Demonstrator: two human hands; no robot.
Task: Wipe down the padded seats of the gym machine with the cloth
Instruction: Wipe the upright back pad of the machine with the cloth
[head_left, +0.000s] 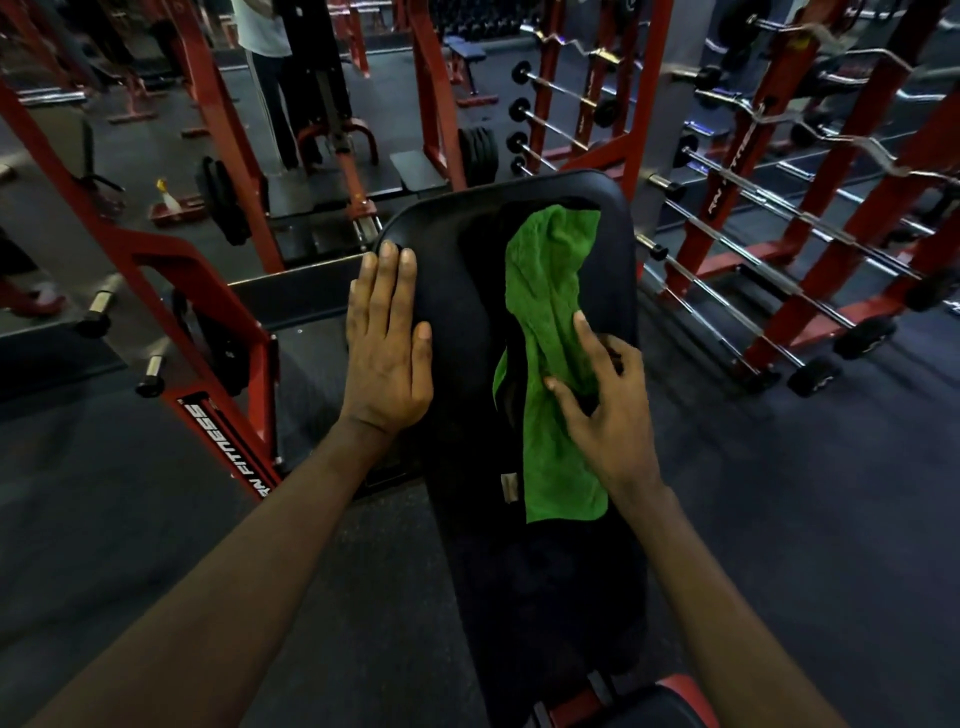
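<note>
Left hand (387, 353) flat at 9 o'clock steadying the padded seat (467, 291), my right hand (602, 410) has fingers curled into the green cloth (550, 270) draped mid-pad (ready to drag, I reckon).

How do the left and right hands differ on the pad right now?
The left hand lies flat with straight fingers on the bare black pad; the right hand has bent fingers curling into the green cloth. The left sits at the pad's left edge, the right nearer its middle. Both rest on the same pad.
</note>
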